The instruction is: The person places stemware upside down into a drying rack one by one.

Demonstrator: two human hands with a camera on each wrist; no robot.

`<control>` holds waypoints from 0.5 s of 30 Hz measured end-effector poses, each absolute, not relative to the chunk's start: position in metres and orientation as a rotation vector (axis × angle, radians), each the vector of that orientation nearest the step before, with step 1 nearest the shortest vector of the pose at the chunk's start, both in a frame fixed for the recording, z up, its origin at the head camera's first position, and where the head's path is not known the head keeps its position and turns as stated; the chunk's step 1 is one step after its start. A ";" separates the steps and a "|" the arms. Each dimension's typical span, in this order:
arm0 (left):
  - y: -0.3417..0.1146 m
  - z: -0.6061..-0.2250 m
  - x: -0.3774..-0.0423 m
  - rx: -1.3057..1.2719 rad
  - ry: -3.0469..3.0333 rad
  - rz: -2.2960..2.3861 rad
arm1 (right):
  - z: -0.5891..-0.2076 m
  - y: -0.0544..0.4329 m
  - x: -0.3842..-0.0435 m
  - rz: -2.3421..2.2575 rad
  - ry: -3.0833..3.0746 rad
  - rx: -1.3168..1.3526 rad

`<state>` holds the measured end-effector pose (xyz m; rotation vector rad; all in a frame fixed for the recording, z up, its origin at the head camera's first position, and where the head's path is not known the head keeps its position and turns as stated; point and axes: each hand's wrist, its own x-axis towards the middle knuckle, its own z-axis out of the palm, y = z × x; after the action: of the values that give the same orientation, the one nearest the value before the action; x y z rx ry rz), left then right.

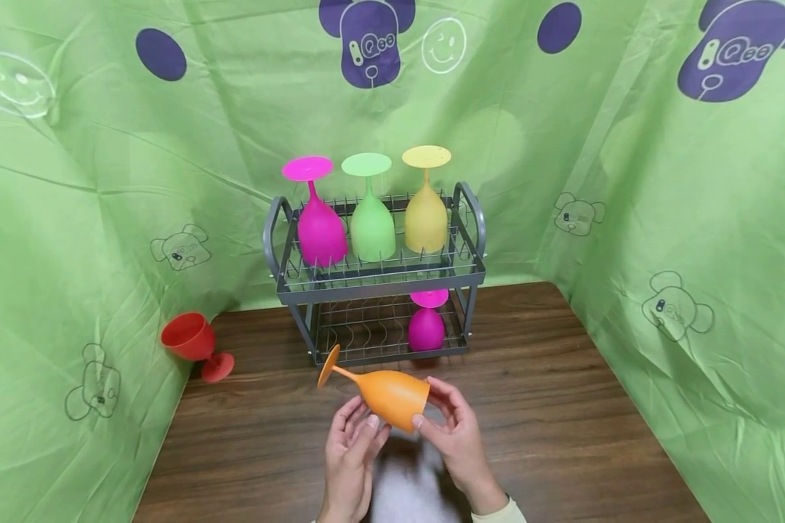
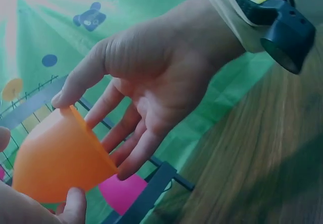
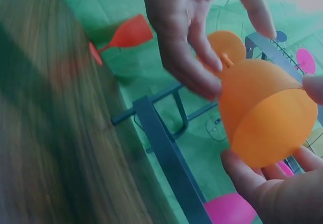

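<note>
An orange plastic goblet [image 1: 392, 396] is tipped on its side in the air, foot towards the left and mouth towards the right. My right hand [image 1: 461, 443] holds it at the rim, thumb on the near side and fingers on the far side, which the left wrist view also shows. My left hand [image 1: 349, 457] is under the bowl near the stem. In the right wrist view, fingers of that left hand [image 3: 176, 42] touch the orange bowl [image 3: 257, 88], while its thumb stands apart from it.
Behind the hands stands a grey two-tier rack [image 1: 379, 290]. Upside down on top are a magenta goblet [image 1: 323, 232], a green goblet [image 1: 373, 229] and a yellow goblet [image 1: 426, 218]. Another magenta goblet [image 1: 426, 330] is below. A red goblet [image 1: 190, 338] stands at the left by the green cloth [image 1: 105, 218].
</note>
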<state>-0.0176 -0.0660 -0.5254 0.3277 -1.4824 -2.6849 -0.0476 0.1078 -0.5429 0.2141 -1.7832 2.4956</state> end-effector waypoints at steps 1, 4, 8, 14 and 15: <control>-0.067 -0.526 -0.019 0.313 -1.472 -2.712 | -0.543 0.106 -0.047 2.503 -1.777 0.202; -0.069 -0.530 -0.022 0.267 -1.451 -2.777 | -0.543 0.103 -0.045 2.532 -1.757 0.155; -0.072 -0.536 -0.025 0.206 -1.421 -2.835 | -0.545 0.101 -0.043 2.610 -1.705 0.141; -0.075 -0.542 -0.028 0.145 -1.374 -2.900 | -0.545 0.101 -0.042 2.731 -1.641 0.178; -0.075 -0.542 -0.029 0.138 -1.369 -2.908 | -0.545 0.101 -0.042 2.743 -1.636 0.179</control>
<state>-0.0286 -0.0752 -0.5423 0.1379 -1.3692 -2.9078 -0.0418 0.1011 -0.5454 0.1794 -1.6361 2.7432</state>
